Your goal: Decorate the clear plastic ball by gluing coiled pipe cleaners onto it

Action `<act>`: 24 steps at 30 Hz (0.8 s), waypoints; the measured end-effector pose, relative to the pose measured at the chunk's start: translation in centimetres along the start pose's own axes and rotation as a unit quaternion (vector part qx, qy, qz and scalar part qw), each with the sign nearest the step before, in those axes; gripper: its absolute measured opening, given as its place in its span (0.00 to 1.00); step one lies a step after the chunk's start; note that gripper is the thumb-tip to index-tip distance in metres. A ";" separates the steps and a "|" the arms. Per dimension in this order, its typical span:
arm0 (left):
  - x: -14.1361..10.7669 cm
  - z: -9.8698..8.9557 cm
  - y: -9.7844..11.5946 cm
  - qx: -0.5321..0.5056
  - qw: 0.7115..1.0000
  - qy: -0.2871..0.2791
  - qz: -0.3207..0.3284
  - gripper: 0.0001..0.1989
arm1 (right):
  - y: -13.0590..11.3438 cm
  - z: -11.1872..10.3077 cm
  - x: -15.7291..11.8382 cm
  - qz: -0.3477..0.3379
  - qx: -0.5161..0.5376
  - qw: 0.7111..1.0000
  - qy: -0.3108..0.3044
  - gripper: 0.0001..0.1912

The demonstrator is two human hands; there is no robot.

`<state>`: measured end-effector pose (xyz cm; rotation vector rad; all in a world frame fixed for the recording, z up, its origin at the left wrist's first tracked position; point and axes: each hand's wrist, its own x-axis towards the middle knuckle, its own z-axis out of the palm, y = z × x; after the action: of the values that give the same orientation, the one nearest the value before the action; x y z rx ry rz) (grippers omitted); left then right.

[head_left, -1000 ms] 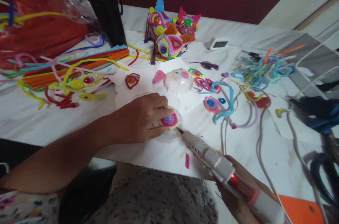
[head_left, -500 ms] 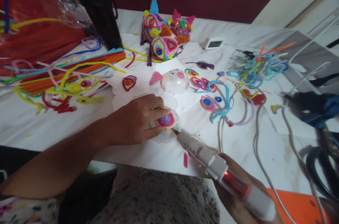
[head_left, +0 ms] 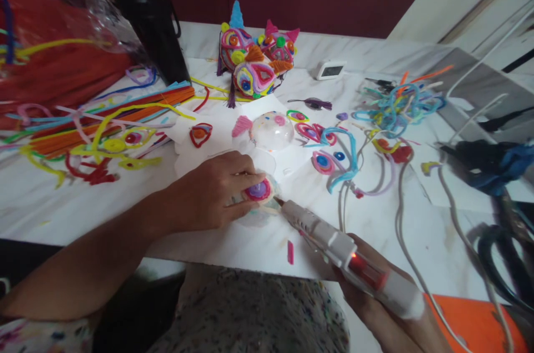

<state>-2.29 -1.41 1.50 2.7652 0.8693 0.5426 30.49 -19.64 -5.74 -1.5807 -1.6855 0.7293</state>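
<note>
While the purple-and-pink eye piece (head_left: 257, 189) is held close to the front edge of the desk (head_left: 233, 244), near that edge's middle, a white tool (head_left: 321, 239) with a lit red section is pointed at it from the right. The piece is gripped between the thumb and fingers of the left hand (head_left: 211, 192), which are closed about its left side. The tool's body is clasped by the curled fingers of the right hand (head_left: 367, 308), beyond the front edge. The tip is brought just beside the piece's right rim; whether contact is made cannot be told. A clear plastic piece (head_left: 255, 218) is partly covered by the left hand and the eye piece.

Farther from the front edge, a clear dome (head_left: 273, 133) is set beside a pink fin-shaped piece (head_left: 241, 125). Three decorated heads (head_left: 255, 76) are grouped toward the far edge, with a small white display (head_left: 331, 70) placed to their right. Toward the left edge, coloured fuzzy stems (head_left: 162, 100) are heaped near a black bottle (head_left: 146, 19); toward the right edge, a mostly blue tangle of stems (head_left: 403, 105) is seen.
</note>
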 end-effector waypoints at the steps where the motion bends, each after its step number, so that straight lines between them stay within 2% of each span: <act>1: 0.0 0.1 0.0 -0.001 1.000 0.002 -0.001 0.14 | -0.1 0.2 0.0 0.008 -0.003 1.000 0.016 0.31; 4: -0.1 0.3 -0.2 -0.004 1.000 0.007 -0.004 0.14 | 0.0 0.7 -0.1 0.019 0.005 0.999 0.032 0.29; 11: 0.0 -0.1 -0.1 -0.008 1.000 0.003 -0.003 0.14 | 0.2 0.7 0.4 0.007 0.053 0.999 -0.006 0.30; 14: 0.1 -0.3 0.0 -0.003 1.000 -0.004 -0.003 0.14 | 0.0 0.5 0.9 0.005 0.057 0.998 -0.004 0.31; 18: 0.2 -0.5 0.1 -0.004 1.000 -0.014 -0.005 0.13 | -0.2 0.2 1.9 0.002 0.053 0.998 -0.035 0.29; 24: 0.0 0.0 -0.2 -0.008 1.000 0.009 0.005 0.12 | -0.5 1.0 2.2 0.015 0.071 0.997 -0.007 0.28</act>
<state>-2.37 -1.22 1.46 2.7555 0.8503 0.5746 29.40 -17.47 -5.71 -1.5079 -1.5868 0.8566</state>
